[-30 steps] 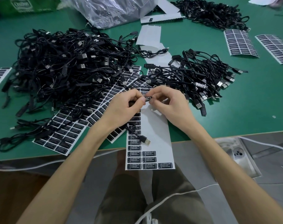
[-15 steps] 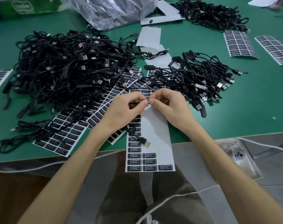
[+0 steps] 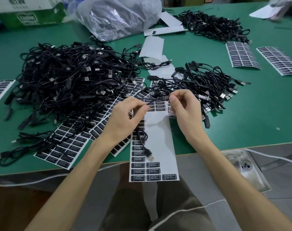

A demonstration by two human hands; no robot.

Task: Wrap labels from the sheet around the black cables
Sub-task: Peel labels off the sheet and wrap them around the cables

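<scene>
Cable [image 3: 156, 99] hangs taut between the 2 hands just above centre of the frame, its small inline block at the right hand's fingertips with a label apparently already wrapped on it. The right hand [image 3: 185, 110] pinches that labelled end between thumb and forefinger; the left hand [image 3: 126, 114] is closed on the thin cord a little to the left, probably to keep the stretch straight so the label can be pressed down flat. From the left hand the rest of the cable drops in a loop toward the lower centre, where its USB plug [image 3: 150, 155] rests on the label sheet [image 3: 160, 134].

That sheet lies lengthwise toward the person, overhanging the counter [image 3: 250, 124] edge, likely so the remaining labels sit within easy reach; most of its middle is bare backing, with labels left at the far end, down the left column and along the bottom rows. More full sheets [image 3: 61, 147] fan out to the left beneath the big pile of cables [image 3: 66, 84] at centre left, seemingly the stock not yet done. A smaller pile [image 3: 208, 84] sits just right of the hands, a likely spot for finished ones. Further sheets [image 3: 242, 55] lie at upper right, and a plastic bag [image 3: 118, 15] at top centre.
</scene>
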